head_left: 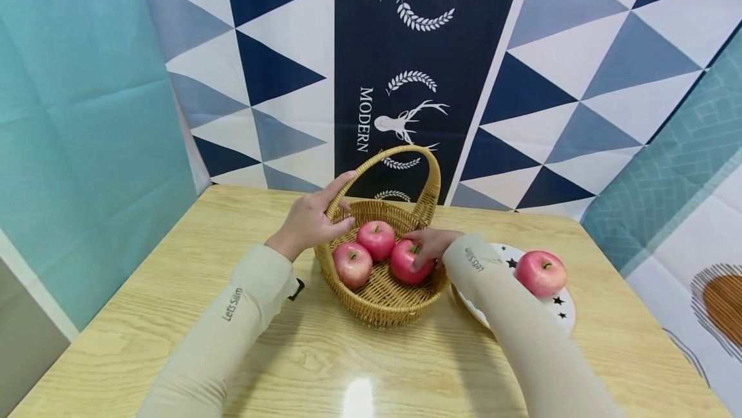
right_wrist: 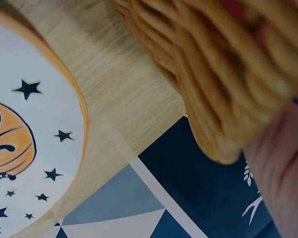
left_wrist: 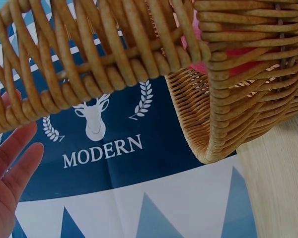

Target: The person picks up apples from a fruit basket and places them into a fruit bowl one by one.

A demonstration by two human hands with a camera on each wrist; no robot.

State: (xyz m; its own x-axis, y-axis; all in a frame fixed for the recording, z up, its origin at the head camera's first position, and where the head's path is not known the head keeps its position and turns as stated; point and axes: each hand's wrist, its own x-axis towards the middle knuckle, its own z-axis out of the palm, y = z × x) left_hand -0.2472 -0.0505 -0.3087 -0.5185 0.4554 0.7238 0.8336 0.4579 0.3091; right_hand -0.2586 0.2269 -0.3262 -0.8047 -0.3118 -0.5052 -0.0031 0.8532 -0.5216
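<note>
A woven wicker basket (head_left: 379, 315) stands on the table with its arched handle up. Inside it lie three red apples, one at the left (head_left: 352, 266), one at the back (head_left: 375, 237) and one at the right (head_left: 404, 262). My left hand (head_left: 310, 219) holds the lower left part of the handle (left_wrist: 104, 74), thumb and fingers around it. Reaching into the basket, my right hand (head_left: 436, 243) grips the right apple from above; the basket side hides its fingertips in the right wrist view.
Right of the basket, partly under my right forearm, is a white plate (head_left: 565, 308) with star prints, bearing another apple (head_left: 540, 274). A patterned cloth (head_left: 278, 83) hangs behind the table (head_left: 313, 373). Something small and black (head_left: 296, 289) shows by my left cuff.
</note>
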